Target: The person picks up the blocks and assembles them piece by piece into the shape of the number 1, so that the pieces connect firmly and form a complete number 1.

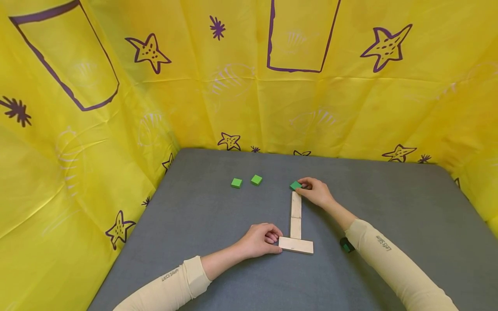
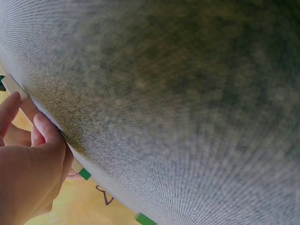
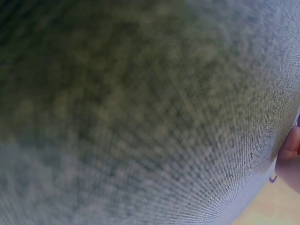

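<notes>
Pale wooden blocks lie on the grey cloth in an upside-down T. At its near end is a crosswise wooden block (image 1: 296,245); my left hand (image 1: 258,239) grips its left end between thumb and fingers. Two more wooden blocks (image 1: 295,216) run end to end away from it. Just past their far end my right hand (image 1: 314,191) pinches a green square block (image 1: 295,185) by its right side. The left wrist view shows the left hand (image 2: 35,161) at the wooden block (image 2: 23,101); the right wrist view catches only part of the right hand (image 3: 290,161).
Two light green square blocks (image 1: 236,183) lie farther left on the grey table (image 1: 194,207). A small dark object with a green face (image 1: 346,245) sits beside the right sleeve. Yellow cloth walls (image 1: 249,108) with purple drawings stand behind and at both sides.
</notes>
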Motion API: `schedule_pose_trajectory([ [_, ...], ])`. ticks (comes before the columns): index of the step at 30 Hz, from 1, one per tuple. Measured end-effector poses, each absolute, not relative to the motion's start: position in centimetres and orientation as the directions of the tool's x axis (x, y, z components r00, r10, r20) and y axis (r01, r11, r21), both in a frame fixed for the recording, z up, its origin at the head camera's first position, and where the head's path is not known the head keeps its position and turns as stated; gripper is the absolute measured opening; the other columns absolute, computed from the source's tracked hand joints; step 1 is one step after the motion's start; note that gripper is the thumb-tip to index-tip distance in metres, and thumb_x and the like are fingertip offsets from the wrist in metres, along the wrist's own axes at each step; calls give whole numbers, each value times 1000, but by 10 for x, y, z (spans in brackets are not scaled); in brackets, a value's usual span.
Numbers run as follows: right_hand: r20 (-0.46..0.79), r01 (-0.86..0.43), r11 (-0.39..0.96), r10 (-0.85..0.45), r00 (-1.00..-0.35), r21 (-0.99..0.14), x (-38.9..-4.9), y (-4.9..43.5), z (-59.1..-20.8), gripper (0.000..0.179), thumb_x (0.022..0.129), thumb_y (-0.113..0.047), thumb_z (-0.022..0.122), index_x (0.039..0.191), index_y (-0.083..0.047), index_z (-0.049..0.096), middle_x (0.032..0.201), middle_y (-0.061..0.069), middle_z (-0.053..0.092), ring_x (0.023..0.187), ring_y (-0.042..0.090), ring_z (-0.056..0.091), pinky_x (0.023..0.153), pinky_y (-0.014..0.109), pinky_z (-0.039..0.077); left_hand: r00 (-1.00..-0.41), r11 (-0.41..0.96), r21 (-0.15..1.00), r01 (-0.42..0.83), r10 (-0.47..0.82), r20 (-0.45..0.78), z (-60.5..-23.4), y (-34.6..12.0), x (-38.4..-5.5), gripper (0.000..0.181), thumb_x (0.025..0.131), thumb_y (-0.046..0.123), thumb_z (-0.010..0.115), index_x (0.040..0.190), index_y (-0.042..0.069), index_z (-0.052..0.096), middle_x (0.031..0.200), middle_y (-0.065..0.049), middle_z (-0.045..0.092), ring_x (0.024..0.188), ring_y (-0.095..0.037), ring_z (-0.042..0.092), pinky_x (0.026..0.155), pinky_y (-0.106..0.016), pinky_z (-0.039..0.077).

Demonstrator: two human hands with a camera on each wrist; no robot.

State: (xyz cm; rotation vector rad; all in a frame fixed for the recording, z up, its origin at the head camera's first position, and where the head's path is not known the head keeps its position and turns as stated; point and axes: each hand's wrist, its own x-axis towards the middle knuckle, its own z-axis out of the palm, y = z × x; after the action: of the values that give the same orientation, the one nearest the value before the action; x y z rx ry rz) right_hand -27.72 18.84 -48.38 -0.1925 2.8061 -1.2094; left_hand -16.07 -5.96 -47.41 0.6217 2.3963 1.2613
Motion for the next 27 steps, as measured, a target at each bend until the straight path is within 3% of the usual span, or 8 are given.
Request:
schedule_pose_trajectory([
  [27,-25,-101,685,-171,-985,-721,-277,189,-484,38,92,-25,66,120,-1,64,106,14,63,94,27,55,78,37,43,-830,492,850,191,542,-128,-473,-60,-163,29,74,9,85,98,6,69,82,4,62,73,-3,57,69,-16,49],
])
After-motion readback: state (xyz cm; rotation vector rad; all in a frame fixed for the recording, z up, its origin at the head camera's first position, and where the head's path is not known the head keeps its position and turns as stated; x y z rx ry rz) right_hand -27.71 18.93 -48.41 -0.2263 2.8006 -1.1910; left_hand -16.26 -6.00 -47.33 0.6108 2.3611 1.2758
